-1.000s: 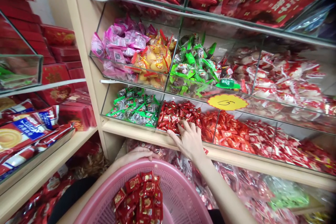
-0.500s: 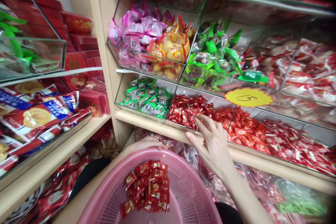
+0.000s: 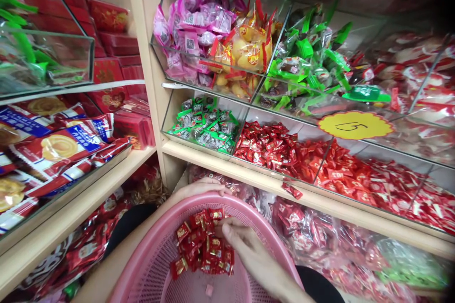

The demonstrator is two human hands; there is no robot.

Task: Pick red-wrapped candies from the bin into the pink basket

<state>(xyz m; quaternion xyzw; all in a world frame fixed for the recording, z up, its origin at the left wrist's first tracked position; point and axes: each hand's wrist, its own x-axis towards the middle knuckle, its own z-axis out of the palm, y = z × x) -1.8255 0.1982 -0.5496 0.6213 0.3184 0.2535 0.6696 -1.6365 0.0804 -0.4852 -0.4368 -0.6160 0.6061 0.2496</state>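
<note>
A pink plastic basket with perforated sides sits between my legs, tilted toward me. My left hand is at its far rim, with my forearm along the left side and the fingers resting over the edge. Inside the basket lies a pile of small red wrapped candies with gold print. My right hand reaches in from the right, its thumb and curled fingers closed on candies at the right of the pile. The fingertips are partly hidden among the wrappers.
Ahead, a clear bin of red candies stands beside green-wrapped candies. One red candy lies on the wooden shelf edge. A yellow price tag hangs above. Packaged biscuits fill the left shelf.
My right hand has moved from the red candy bin down into the basket, onto the pile. The single candy on the shelf edge now shows. My left hand stays at the rim.
</note>
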